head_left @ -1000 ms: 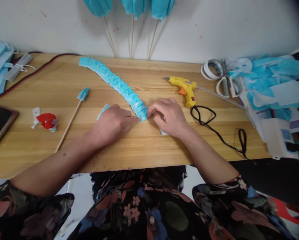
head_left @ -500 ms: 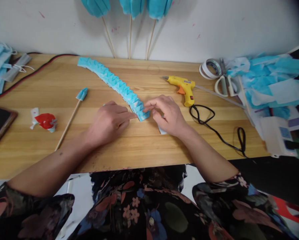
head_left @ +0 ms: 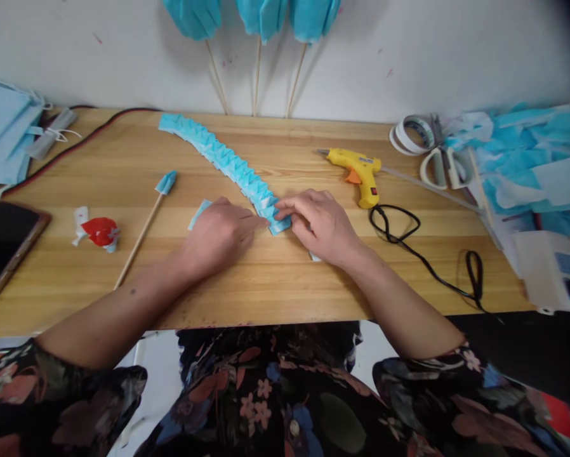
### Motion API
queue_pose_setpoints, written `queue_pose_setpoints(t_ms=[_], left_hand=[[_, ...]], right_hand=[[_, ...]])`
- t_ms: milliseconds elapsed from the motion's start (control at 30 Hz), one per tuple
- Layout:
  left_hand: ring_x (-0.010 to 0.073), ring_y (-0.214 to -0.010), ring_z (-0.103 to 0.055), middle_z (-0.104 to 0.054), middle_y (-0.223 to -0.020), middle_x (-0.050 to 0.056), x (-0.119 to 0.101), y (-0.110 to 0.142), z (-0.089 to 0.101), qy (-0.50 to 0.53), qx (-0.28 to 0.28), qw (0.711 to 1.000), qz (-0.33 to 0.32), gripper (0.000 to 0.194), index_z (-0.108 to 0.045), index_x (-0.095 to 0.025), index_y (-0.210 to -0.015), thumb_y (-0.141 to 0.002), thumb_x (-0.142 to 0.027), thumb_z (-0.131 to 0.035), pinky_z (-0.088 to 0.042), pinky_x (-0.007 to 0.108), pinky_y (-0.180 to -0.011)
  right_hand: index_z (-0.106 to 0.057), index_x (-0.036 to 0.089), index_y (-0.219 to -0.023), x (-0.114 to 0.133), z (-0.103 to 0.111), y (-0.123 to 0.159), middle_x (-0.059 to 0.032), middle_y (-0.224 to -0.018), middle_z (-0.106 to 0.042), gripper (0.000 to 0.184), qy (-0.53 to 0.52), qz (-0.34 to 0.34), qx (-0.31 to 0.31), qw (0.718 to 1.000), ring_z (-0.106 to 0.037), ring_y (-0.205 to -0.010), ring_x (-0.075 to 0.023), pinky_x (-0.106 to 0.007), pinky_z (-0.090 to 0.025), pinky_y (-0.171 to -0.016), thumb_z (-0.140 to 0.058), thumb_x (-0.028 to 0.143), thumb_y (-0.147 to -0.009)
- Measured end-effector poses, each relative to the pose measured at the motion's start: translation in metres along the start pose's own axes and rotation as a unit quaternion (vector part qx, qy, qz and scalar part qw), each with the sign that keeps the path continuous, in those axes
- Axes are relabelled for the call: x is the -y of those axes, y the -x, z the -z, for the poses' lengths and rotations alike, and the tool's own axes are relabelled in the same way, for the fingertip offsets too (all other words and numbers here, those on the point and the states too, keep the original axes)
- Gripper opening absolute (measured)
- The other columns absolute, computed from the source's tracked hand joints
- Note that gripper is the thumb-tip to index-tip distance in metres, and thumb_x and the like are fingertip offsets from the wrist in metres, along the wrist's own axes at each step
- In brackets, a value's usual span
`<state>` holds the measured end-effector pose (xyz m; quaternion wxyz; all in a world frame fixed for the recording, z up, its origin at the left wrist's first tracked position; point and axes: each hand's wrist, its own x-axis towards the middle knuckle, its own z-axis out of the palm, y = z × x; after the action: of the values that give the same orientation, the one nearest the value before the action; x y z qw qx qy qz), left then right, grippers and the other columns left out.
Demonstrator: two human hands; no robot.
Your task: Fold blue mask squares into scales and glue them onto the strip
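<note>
A long curved row of folded blue paper pieces (head_left: 223,158) lies across the wooden table (head_left: 266,279). My left hand (head_left: 218,235) rests knuckles up at the row's near end, fingertips pressed against the last piece. My right hand (head_left: 323,225) meets it from the right, fingers pinched on that same end piece. A small pale blue scrap (head_left: 198,213) peeks out behind my left hand, and a white scrap (head_left: 314,256) shows under my right palm.
A yellow glue gun (head_left: 358,170) with a black cord (head_left: 423,260) lies to the right. Tape rolls (head_left: 409,133), scissors (head_left: 440,166) and blue paper scraps (head_left: 527,158) crowd the right edge. A blue-tipped stick (head_left: 145,225), a red wrapper (head_left: 97,231) and a phone (head_left: 4,247) lie left.
My right fingers lifted off the end of the row half a second ago and have come back down onto it. My left hand stays pressed at the same end.
</note>
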<state>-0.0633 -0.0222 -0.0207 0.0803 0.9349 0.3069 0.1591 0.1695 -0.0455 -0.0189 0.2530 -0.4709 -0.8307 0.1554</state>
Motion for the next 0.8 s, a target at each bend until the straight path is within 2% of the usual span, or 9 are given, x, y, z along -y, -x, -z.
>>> queue_pose_setpoints(t_ms=[133, 267, 367, 467, 567, 667, 800], left_hand=[[0.0175, -0.072, -0.063, -0.074, -0.082, 0.005, -0.001, 0.0, 0.003, 0.01, 0.013, 1.0, 0.007, 0.038, -0.077, -0.021, -0.103, -0.088, -0.006, -0.045, -0.043, 0.033, -0.074], [0.0183, -0.071, -0.064, -0.073, -0.078, 0.006, 0.0, 0.001, 0.007, 0.022, 0.015, 1.0, 0.006, 0.036, -0.077, -0.021, -0.106, -0.091, -0.01, -0.046, -0.044, 0.034, -0.074], [0.0191, -0.069, -0.064, -0.073, -0.076, 0.006, 0.003, 0.002, 0.006, 0.04, -0.006, 0.999, -0.009, 0.035, -0.077, -0.02, -0.107, -0.092, -0.011, -0.047, -0.044, 0.035, -0.072], [0.0188, -0.069, -0.066, -0.074, -0.077, 0.006, 0.005, 0.002, 0.003, 0.062, -0.055, 0.997, -0.008, 0.034, -0.077, -0.021, -0.108, -0.094, -0.014, -0.046, -0.044, 0.034, -0.072], [0.0189, -0.071, -0.066, -0.075, -0.079, 0.005, 0.005, 0.001, 0.003, 0.074, -0.105, 0.991, 0.029, 0.028, -0.077, -0.021, -0.102, -0.096, -0.023, -0.049, -0.045, 0.034, -0.074], [0.0191, -0.069, -0.063, -0.071, -0.072, 0.003, 0.008, 0.001, 0.009, 0.074, -0.127, 0.986, 0.077, 0.021, -0.076, -0.023, -0.09, -0.094, -0.031, -0.056, -0.045, 0.034, -0.075], [0.0179, -0.067, -0.057, -0.068, -0.069, 0.001, 0.019, 0.005, 0.016, 0.077, -0.168, 0.974, 0.131, 0.013, -0.072, -0.024, -0.085, -0.091, -0.03, -0.062, -0.043, 0.034, -0.072]], right_hand=[[-0.066, 0.024, -0.107, -0.005, -0.002, 0.0, 0.0002, -0.096, -0.081, 0.031, -0.005, 0.012, -0.019, 1.0, -0.069, -0.095, -0.0238, -0.041, -0.044, -0.087, -0.047, 0.008, -0.089], [-0.068, 0.024, -0.102, -0.014, -0.001, 0.0, 0.0005, -0.091, -0.079, 0.033, -0.059, 0.006, -0.098, 0.993, -0.07, -0.09, -0.0213, -0.039, -0.049, -0.086, -0.047, 0.006, -0.084], [-0.067, 0.024, -0.105, -0.015, 0.002, 0.0, -0.0009, -0.094, -0.078, 0.034, -0.112, -0.028, -0.133, 0.984, -0.071, -0.091, -0.0198, -0.039, -0.053, -0.088, -0.045, 0.007, -0.085], [-0.067, 0.023, -0.11, -0.015, 0.004, 0.001, -0.0024, -0.098, -0.077, 0.033, -0.134, -0.035, -0.153, 0.979, -0.071, -0.095, -0.0199, -0.04, -0.054, -0.091, -0.048, 0.009, -0.087], [-0.066, 0.025, -0.116, -0.016, 0.003, 0.001, -0.0024, -0.102, -0.075, 0.033, -0.126, -0.037, -0.178, 0.975, -0.069, -0.096, -0.0197, -0.041, -0.055, -0.092, -0.056, 0.013, -0.087], [-0.065, 0.027, -0.119, -0.018, 0.003, 0.001, -0.0007, -0.099, -0.073, 0.034, -0.115, -0.057, -0.199, 0.971, -0.068, -0.093, -0.0184, -0.04, -0.057, -0.09, -0.063, 0.017, -0.086], [-0.07, 0.026, -0.11, -0.022, 0.004, 0.0, 0.0018, -0.088, -0.071, 0.022, -0.123, -0.08, -0.212, 0.966, -0.068, -0.084, -0.0158, -0.037, -0.058, -0.086, -0.065, 0.021, -0.088]])
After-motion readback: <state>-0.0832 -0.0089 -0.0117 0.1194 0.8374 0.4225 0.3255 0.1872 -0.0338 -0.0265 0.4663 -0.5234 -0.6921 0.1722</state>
